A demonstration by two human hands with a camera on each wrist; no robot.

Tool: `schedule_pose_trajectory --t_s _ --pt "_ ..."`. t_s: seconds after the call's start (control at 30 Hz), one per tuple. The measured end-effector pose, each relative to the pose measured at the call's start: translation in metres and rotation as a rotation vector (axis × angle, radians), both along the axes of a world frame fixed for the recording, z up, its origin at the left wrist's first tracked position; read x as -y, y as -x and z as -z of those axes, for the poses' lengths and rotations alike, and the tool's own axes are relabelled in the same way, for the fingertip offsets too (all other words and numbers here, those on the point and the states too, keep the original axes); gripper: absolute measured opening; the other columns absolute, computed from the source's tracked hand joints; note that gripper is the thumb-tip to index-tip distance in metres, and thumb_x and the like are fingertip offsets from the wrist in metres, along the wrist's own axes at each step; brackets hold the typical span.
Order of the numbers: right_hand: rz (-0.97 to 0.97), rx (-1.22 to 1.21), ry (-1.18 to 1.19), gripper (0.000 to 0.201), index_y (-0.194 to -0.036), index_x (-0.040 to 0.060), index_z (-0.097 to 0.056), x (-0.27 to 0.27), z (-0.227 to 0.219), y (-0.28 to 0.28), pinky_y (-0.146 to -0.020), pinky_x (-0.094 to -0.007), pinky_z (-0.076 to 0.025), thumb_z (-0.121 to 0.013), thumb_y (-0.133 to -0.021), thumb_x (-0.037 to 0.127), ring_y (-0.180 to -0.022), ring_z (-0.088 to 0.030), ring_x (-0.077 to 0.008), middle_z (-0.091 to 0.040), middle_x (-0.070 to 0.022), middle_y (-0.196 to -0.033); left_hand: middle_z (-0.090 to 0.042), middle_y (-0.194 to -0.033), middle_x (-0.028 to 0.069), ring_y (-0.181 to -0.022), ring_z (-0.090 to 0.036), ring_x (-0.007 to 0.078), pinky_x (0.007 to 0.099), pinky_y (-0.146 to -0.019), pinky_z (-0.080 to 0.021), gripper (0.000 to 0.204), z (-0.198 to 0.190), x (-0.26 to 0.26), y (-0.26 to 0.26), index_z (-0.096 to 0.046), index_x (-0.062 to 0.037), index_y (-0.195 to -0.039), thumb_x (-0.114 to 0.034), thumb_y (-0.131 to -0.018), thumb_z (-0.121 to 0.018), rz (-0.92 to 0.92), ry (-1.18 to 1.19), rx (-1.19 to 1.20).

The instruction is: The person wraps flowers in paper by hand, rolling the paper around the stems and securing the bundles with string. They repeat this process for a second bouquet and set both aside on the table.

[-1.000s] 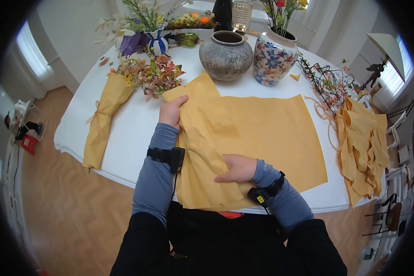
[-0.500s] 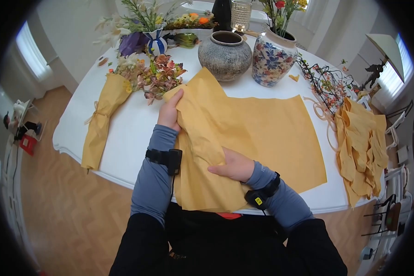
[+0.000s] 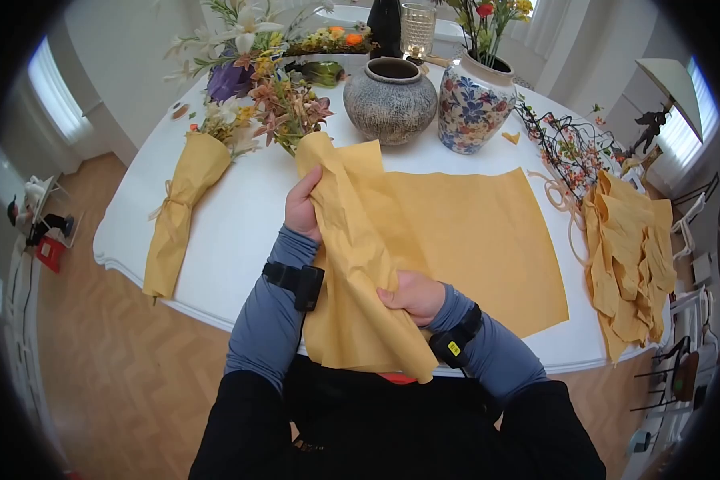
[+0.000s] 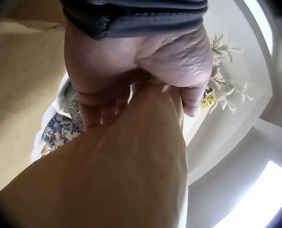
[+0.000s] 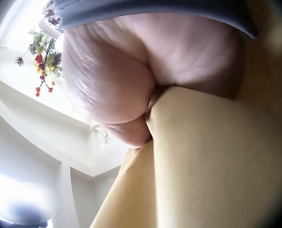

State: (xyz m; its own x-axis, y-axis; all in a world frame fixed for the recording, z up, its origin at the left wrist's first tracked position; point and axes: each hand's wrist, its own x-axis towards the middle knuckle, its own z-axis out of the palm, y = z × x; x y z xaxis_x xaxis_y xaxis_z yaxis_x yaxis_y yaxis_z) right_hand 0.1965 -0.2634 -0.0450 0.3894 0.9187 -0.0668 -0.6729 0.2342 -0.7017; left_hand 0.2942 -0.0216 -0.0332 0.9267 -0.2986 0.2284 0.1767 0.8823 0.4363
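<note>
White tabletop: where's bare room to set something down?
Widest patch of tabletop: between the tied bundle and the left hand. A narrow strip separates the flat paper from the crumpled paper, ribbon at its upper end. Crowded: the back, with gray pot, floral vase, flowers.

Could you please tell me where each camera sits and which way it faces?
Head: on the head, facing forward-down at yellow paper; left hand, right hand, sleeves show.
Left wrist: on that wrist, facing its grip; palm, cuff show.
Right wrist: likewise, palm and cuff showing.
Shared: head and left wrist show the floral vase.
</note>
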Motion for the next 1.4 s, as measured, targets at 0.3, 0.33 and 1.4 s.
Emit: schedule_pose_trajectory --t_s 0.3,0.33,1.4 --pt "0.225 0.273 0.308 0.066 -0.146 -0.0007 -0.030 -0.003 -0.007 -0.014 -0.104 -0.0328 -0.047 -0.062 -0.101 0.034 -0.122 -0.057 -0.0169 -0.058 -0.0104 -0.133 -0.070 -0.112 0.0105 -0.099 -0.070 0.0236 0.0377 -0.089 -0.057 0.031 -0.004 0.011 -0.005 -0.059 -0.0011 -0.125 -0.013 -0.097 -0.062 -0.440 -0.542 -0.050" --pt "0.225 0.273 0.309 0.066 -0.146 -0.0007 -0.030 -0.005 -0.011 -0.010 -0.104 -0.0328 -0.047 -0.062 -0.101 0.034 -0.122 -0.057 -0.0169 -0.058 -0.0104 -0.133 -0.070 -0.112 0.0105 -0.099 -0.070 0.0236 0.0377 -0.089 -0.057 0.031 -0.005 0.014 -0.004 -0.059 -0.0011 -0.125 -0.013 -0.097 -0.062 -0.440 -0.541 -0.050" --pt "0.517 0.746 0.499 0.083 -0.152 -0.0018 -0.029 -0.005 -0.019 -0.014 -0.107 -0.0341 -0.045 -0.073 -0.092 0.035 -0.129 -0.053 -0.0250 -0.047 -0.0215 -0.144 -0.069 -0.100 0.0063 -0.087 -0.070 0.0204 0.0348 -0.077 -0.059 0.030 -0.014 -0.001 0.003 -0.058 -0.0042 -0.124 -0.023 -0.100 -0.060 -0.146 -0.199 -0.163"
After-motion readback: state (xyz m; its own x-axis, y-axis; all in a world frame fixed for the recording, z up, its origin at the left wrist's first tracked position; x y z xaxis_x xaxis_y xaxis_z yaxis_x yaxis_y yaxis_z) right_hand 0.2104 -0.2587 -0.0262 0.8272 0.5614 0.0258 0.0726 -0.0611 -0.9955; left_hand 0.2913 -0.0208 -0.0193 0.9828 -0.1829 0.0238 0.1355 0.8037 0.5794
